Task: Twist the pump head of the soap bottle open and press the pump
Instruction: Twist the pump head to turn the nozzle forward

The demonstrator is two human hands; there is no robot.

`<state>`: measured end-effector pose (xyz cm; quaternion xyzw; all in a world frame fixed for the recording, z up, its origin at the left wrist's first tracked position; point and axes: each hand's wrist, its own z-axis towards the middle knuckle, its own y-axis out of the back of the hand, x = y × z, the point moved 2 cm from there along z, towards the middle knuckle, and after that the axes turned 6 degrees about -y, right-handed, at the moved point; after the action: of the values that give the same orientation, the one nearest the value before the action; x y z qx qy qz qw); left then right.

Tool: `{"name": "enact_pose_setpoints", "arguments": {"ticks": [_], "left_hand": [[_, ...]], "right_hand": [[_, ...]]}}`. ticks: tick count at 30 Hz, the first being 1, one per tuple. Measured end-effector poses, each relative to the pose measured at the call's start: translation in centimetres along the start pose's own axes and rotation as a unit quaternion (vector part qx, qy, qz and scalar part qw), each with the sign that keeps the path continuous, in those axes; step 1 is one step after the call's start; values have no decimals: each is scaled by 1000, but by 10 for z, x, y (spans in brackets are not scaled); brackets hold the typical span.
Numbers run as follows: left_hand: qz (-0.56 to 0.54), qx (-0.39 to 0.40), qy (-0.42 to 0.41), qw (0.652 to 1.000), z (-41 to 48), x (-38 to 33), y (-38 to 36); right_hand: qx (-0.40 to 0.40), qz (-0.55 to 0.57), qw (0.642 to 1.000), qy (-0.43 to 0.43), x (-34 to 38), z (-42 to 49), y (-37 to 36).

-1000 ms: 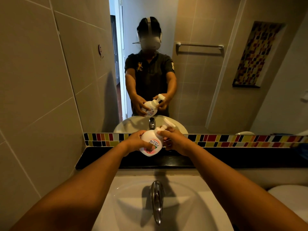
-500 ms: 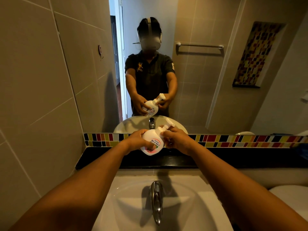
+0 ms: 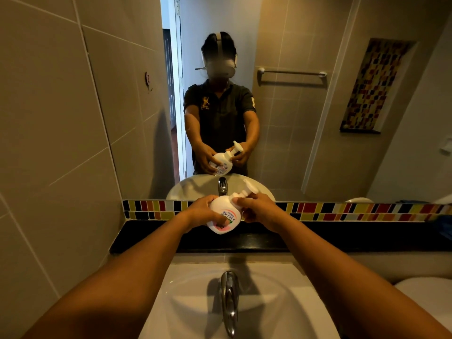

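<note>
A white soap bottle (image 3: 223, 214) with a pink and green label hangs tilted in the air above the black ledge, its pump head (image 3: 250, 189) pointing up and to the right. My left hand (image 3: 201, 211) wraps the bottle's body from the left. My right hand (image 3: 256, 209) grips the neck just below the pump head, and the nozzle sticks out above my fingers. The mirror behind shows the same grip from the other side.
A white basin (image 3: 281, 302) with a chrome tap (image 3: 230, 299) lies below my arms. A black ledge (image 3: 354, 236) and a strip of coloured tiles (image 3: 342, 211) run under the mirror. A tiled wall (image 3: 49, 143) stands close on the left.
The bottle has stayed at nearly the same spot above the ledge. My right hand has shifted on the neck, and the pump head now stands a little higher above my fingers.
</note>
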<state>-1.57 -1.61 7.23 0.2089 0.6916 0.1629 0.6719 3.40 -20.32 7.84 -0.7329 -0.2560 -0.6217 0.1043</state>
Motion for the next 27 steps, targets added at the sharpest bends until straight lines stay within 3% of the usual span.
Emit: {"name": "enact_pose_setpoints", "arguments": {"ticks": [10, 16, 22, 27], "left_hand": [[-5, -5, -3, 1000, 2, -2, 1], [-1, -5, -1, 1000, 5, -3, -5], [-6, -2, -3, 1000, 5, -1, 0], [-8, -3, -1, 1000, 7, -1, -4]], "right_hand": [[4, 6, 1000, -5, -1, 2, 2], [-41, -22, 999, 6, 3, 0, 0], [17, -14, 1000, -13, -1, 4, 6], [-22, -15, 1000, 1, 2, 1, 3]]}}
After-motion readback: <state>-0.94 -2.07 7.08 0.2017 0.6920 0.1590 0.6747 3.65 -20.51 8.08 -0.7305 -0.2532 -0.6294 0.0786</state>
